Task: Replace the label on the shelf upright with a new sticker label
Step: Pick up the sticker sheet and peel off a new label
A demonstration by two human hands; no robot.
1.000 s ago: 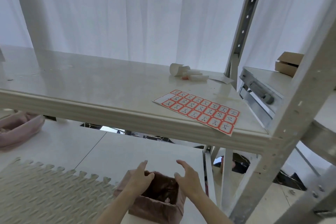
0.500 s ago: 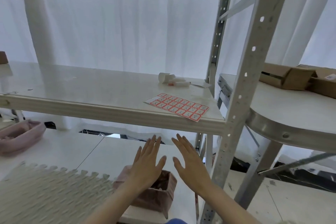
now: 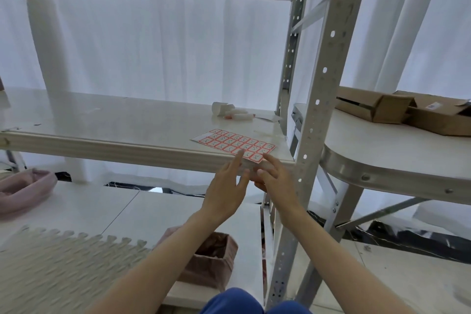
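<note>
A sheet of red-bordered sticker labels (image 3: 229, 142) lies flat near the front right corner of the pale shelf board (image 3: 102, 122). The perforated grey shelf upright (image 3: 321, 79) rises just right of it; no label on it is visible. My left hand (image 3: 225, 191) is raised in front of the shelf edge, fingers spread, its fingertips reaching the sheet's near edge. My right hand (image 3: 277, 183) is beside it, fingers apart, fingertips at the sheet's front right corner. Neither hand holds anything.
A small white roll and tubes (image 3: 229, 111) lie at the back of the shelf. Cardboard boxes (image 3: 397, 112) sit on a rounded table (image 3: 382, 168) to the right. Below, a pink bag-lined bin (image 3: 211, 257) stands on a lower surface, with a foam mat (image 3: 63, 262) at left.
Both hands have risen from above the pink bin up to the shelf's front edge and now reach the sticker sheet. The view has tilted upward.
</note>
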